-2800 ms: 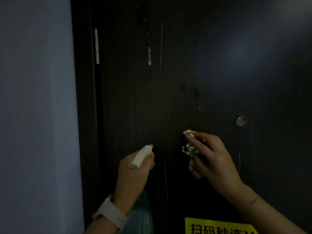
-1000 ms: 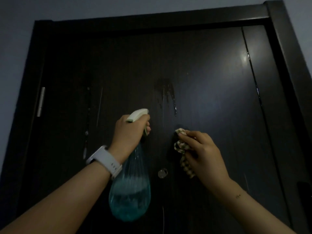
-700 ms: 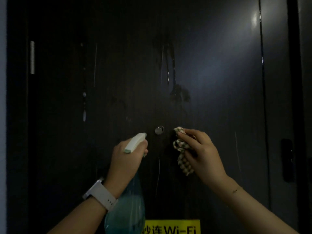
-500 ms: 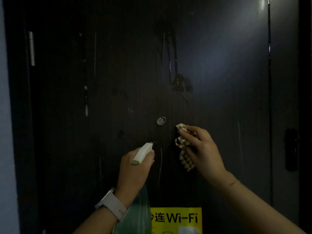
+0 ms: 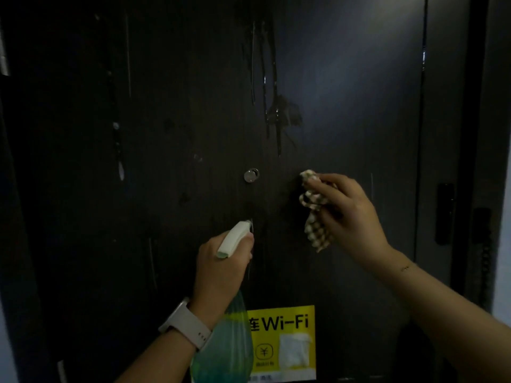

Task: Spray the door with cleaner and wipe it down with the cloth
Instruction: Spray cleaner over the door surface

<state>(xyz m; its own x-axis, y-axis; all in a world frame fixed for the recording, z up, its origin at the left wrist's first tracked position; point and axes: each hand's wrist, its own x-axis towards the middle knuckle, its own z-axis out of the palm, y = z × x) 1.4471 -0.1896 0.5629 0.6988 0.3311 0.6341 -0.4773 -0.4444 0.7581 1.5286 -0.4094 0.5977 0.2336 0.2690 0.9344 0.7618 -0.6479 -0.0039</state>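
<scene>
Room: dim, dark door point(image 5: 345, 78) filling the view, pale wall at both edges.
Door: hard, flat, smooth; wet drips running down near the top middle; likely slippery where wet.
Spray bottle point(image 5: 224, 344): see-through green, some liquid inside, white nozzle on top pointing at the door; likely light, a bit sloshy; best held round the neck with a finger on the trigger.
Cloth point(image 5: 313, 214): checked, soft, floppy, scrunched up, one end hanging down; likely very light; best bunched in the palm for rubbing.
Left hand point(image 5: 221, 272): wrapped round the bottle neck, just under the nozzle, close to the door.
Right hand point(image 5: 351, 217): fingers curled round the cloth, holding it against or just at the door, cannot tell which.
Peephole point(image 5: 251, 175): small, round, shiny, between nozzle and drips.
Sticker point(image 5: 284, 322): yellow, "Wi-Fi" on it, low on the door, partly behind the bottle.
Watch point(image 5: 188, 323): pale strap on the left wrist.
Count: one door, one bottle, one cloth, one peephole, one sticker, one watch, two hands.
</scene>
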